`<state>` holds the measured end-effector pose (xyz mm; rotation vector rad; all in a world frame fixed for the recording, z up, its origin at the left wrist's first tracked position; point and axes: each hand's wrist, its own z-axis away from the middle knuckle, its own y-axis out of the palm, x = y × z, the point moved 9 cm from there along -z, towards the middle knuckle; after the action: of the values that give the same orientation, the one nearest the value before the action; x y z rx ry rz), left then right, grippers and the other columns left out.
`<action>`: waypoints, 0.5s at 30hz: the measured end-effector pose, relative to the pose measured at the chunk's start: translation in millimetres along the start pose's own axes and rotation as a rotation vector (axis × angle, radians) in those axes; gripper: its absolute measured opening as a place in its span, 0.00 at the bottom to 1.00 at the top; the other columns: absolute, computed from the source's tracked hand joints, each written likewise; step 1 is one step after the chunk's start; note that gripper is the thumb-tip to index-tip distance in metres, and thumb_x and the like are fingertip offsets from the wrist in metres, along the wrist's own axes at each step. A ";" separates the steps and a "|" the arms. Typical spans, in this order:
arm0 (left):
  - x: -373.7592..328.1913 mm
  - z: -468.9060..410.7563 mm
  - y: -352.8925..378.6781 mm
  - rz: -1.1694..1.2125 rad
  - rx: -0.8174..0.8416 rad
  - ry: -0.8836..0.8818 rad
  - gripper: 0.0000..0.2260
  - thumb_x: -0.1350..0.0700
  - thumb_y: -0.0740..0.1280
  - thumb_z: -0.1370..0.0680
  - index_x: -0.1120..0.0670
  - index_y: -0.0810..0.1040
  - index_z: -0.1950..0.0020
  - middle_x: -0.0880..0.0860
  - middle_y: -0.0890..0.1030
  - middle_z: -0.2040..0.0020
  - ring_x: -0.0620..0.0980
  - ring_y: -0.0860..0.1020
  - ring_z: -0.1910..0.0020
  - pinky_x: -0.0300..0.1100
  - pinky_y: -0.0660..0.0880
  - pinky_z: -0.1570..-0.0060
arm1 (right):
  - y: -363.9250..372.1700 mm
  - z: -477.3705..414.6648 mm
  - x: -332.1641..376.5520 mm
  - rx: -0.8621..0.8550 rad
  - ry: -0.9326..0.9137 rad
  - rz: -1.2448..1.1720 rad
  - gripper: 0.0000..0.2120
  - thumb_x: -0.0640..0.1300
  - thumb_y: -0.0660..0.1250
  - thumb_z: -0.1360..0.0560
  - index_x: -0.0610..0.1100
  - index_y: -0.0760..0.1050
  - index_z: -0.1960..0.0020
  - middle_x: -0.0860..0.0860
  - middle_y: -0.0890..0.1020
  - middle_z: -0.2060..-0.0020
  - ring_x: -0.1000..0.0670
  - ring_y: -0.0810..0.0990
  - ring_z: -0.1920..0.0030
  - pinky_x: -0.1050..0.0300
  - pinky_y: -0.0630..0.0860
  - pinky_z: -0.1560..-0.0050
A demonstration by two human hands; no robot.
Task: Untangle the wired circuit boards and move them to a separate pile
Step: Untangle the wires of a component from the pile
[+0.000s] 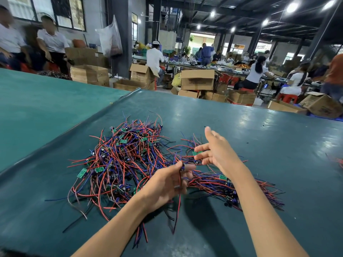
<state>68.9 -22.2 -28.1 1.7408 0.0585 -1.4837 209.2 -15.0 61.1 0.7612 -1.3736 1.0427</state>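
Pull gently: left hand [167,182] pinches wires [179,176]; right hand [216,151], fingers spread and empty, should pin the tangled pile [126,156]

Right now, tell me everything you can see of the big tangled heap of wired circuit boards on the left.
The tangled heap is a loose, sprawling mound of thin red, blue and black insulated strands attached to small green circuit boards, some carrying dark components. It lies on the dark green table mat, strand ends splaying outward all round. At its right edge the left hand pinches a few wires; whether they run into the heap is unclear.
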 end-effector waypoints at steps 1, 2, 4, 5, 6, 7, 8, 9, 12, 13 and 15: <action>-8.2 -3.0 -3.3 0.005 -0.036 0.039 0.20 0.43 0.63 0.21 0.53 0.84 0.39 0.48 0.82 0.53 0.44 0.76 0.60 0.41 0.74 0.56 | -6.1 5.7 -0.9 -0.047 -0.051 0.039 0.25 0.58 0.58 0.17 0.45 0.64 0.27 0.41 0.83 0.57 0.44 0.82 0.65 0.57 0.73 0.73; -16.5 -5.7 -5.5 -0.017 -0.068 0.075 0.20 0.42 0.63 0.22 0.52 0.84 0.38 0.47 0.82 0.52 0.44 0.76 0.59 0.41 0.73 0.55 | -10.9 13.1 -1.9 -0.094 -0.114 0.066 0.22 0.57 0.59 0.17 0.43 0.71 0.31 0.42 0.83 0.58 0.46 0.82 0.66 0.57 0.73 0.73; -32.5 -10.0 -8.1 -0.100 -0.135 0.135 0.21 0.41 0.64 0.23 0.50 0.84 0.38 0.46 0.83 0.51 0.43 0.77 0.57 0.42 0.72 0.55 | -9.0 28.6 -11.4 -0.107 -0.185 0.076 0.17 0.54 0.62 0.18 0.42 0.81 0.47 0.44 0.84 0.62 0.47 0.82 0.66 0.57 0.74 0.72; -39.5 -11.5 -8.3 -0.145 -0.167 0.159 0.20 0.40 0.64 0.24 0.49 0.85 0.40 0.46 0.83 0.50 0.42 0.78 0.56 0.42 0.72 0.54 | -2.7 35.6 -19.4 -0.067 -0.178 0.052 0.17 0.53 0.63 0.18 0.41 0.82 0.52 0.45 0.84 0.64 0.47 0.82 0.66 0.56 0.75 0.72; -45.9 -13.0 -7.6 -0.181 -0.190 0.180 0.20 0.40 0.64 0.25 0.49 0.86 0.42 0.46 0.84 0.50 0.42 0.79 0.56 0.43 0.73 0.54 | 6.1 41.3 -26.6 -0.004 -0.161 0.015 0.19 0.53 0.63 0.18 0.40 0.83 0.54 0.45 0.85 0.64 0.46 0.83 0.66 0.57 0.75 0.71; -50.6 -14.9 -6.0 -0.196 -0.201 0.195 0.19 0.41 0.64 0.25 0.49 0.87 0.44 0.48 0.84 0.50 0.43 0.80 0.56 0.43 0.75 0.54 | 16.5 46.4 -32.3 0.066 -0.144 -0.010 0.19 0.53 0.63 0.18 0.40 0.84 0.54 0.45 0.86 0.63 0.46 0.83 0.65 0.57 0.76 0.70; -53.1 -16.7 -4.3 -0.185 -0.203 0.201 0.19 0.42 0.65 0.25 0.51 0.87 0.45 0.49 0.84 0.50 0.45 0.80 0.56 0.43 0.76 0.57 | 25.6 50.6 -36.7 0.123 -0.137 -0.013 0.18 0.52 0.63 0.17 0.40 0.84 0.53 0.44 0.86 0.61 0.47 0.84 0.63 0.57 0.77 0.68; -54.1 -18.4 -2.5 -0.164 -0.196 0.198 0.19 0.42 0.65 0.26 0.52 0.87 0.47 0.51 0.84 0.50 0.47 0.81 0.57 0.42 0.77 0.59 | 33.3 53.1 -39.2 0.164 -0.137 -0.014 0.17 0.51 0.63 0.17 0.40 0.84 0.52 0.44 0.87 0.59 0.48 0.84 0.62 0.57 0.78 0.66; -52.7 -19.9 -0.5 -0.148 -0.165 0.168 0.19 0.43 0.65 0.25 0.55 0.87 0.47 0.55 0.85 0.46 0.50 0.82 0.55 0.44 0.77 0.59 | 45.9 53.9 -42.5 0.183 -0.146 -0.092 0.14 0.48 0.64 0.17 0.44 0.85 0.52 0.45 0.87 0.56 0.49 0.84 0.60 0.56 0.80 0.64; -52.3 -20.1 0.6 -0.158 -0.148 0.164 0.19 0.44 0.65 0.25 0.56 0.86 0.46 0.56 0.85 0.44 0.51 0.83 0.52 0.44 0.78 0.59 | 46.6 53.0 -42.4 0.165 -0.157 -0.089 0.13 0.47 0.64 0.17 0.45 0.85 0.53 0.46 0.87 0.56 0.50 0.83 0.60 0.56 0.80 0.64; -51.7 -18.5 3.6 -0.163 -0.123 0.155 0.21 0.44 0.65 0.24 0.58 0.83 0.41 0.59 0.83 0.40 0.52 0.83 0.47 0.42 0.79 0.60 | 46.6 53.0 -41.1 0.125 -0.182 -0.040 0.11 0.47 0.65 0.18 0.45 0.84 0.53 0.46 0.87 0.56 0.51 0.84 0.60 0.57 0.80 0.65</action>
<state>70.0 10.2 16.4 1.7813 0.3731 -1.4251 149.4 -51.1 18.7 0.9917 -1.4504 1.0553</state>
